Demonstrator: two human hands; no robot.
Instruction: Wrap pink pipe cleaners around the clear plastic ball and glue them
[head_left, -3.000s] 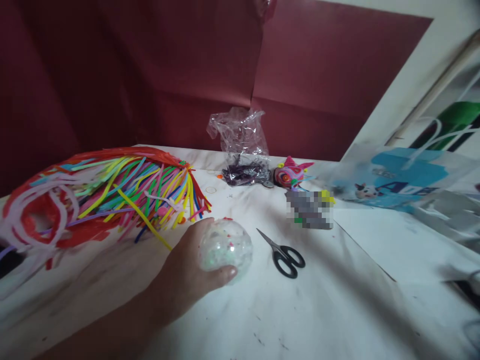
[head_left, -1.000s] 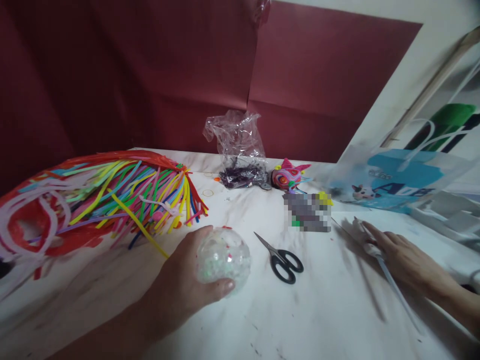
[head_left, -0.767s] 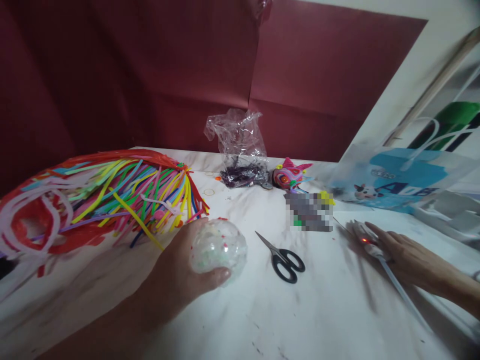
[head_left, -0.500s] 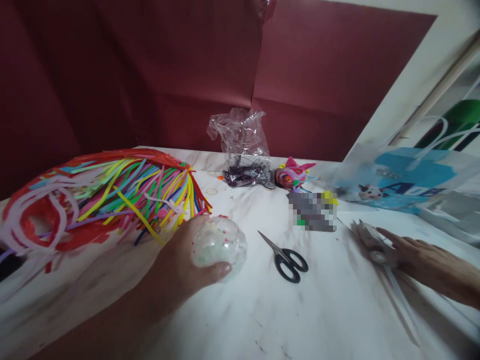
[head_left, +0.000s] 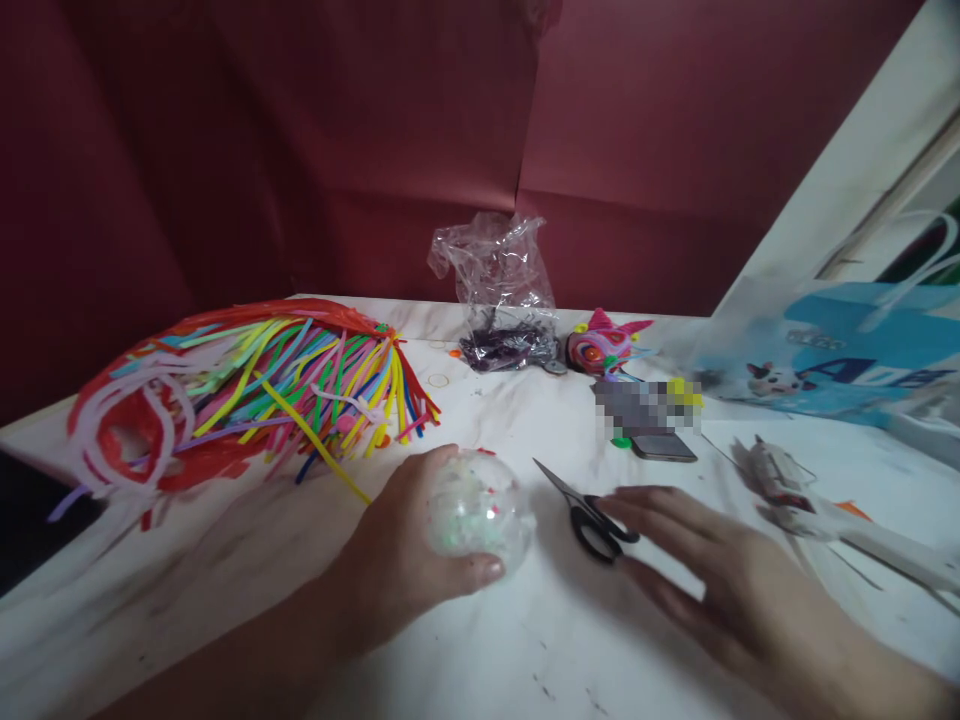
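Observation:
My left hand is wrapped round a clear plastic ball with red and greenish bits showing on or in it. To the right of the ball lies a pair of scissors with black handles, blades pointing up and left. My right hand hovers at the scissors' handles, thumb and fingers apart. Its fingertips overlap the handles in view; whether they touch, I cannot tell. Farther right rests a white glue gun on the tabletop.
Colourful pipe cleaners in red wrapping spread over the left side. Behind stand a clear plastic bag with dark contents and a pink, multicoloured craft figure. A phone lies partly pixelated near a blue-and-white carrier bag.
My right hand has left the glue gun and moved left to the scissors. The glue gun now lies turned on the table. My left hand still holds the ball; the view has shifted slightly.

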